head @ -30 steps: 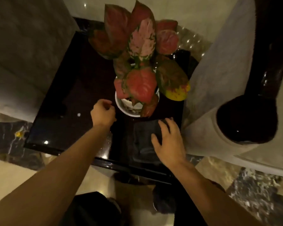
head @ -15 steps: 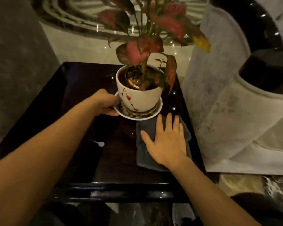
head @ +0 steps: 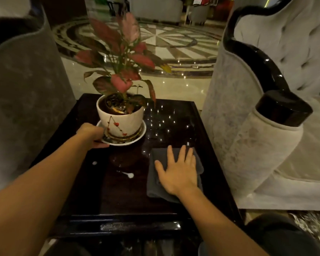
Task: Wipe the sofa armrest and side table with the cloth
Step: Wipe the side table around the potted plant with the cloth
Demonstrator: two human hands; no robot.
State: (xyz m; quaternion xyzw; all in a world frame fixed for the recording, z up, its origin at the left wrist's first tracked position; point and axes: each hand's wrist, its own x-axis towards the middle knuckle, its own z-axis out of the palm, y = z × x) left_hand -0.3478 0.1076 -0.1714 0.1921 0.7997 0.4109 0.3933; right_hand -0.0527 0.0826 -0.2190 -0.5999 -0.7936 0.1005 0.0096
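A dark grey cloth lies flat on the right half of the glossy dark side table. My right hand presses on it with fingers spread and straight. My left hand grips the left rim of the white saucer under a white plant pot. The pale sofa armrest with its black rounded cap stands just right of the table.
A red-leaved plant rises from the pot over the table's back left. A grey upholstered chair side stands at the left. White smears mark the table centre. Polished patterned floor lies beyond.
The view has tilted up from looking straight down. The pot and saucer have shifted left and back with my left hand. My right hand stays flat on the cloth.
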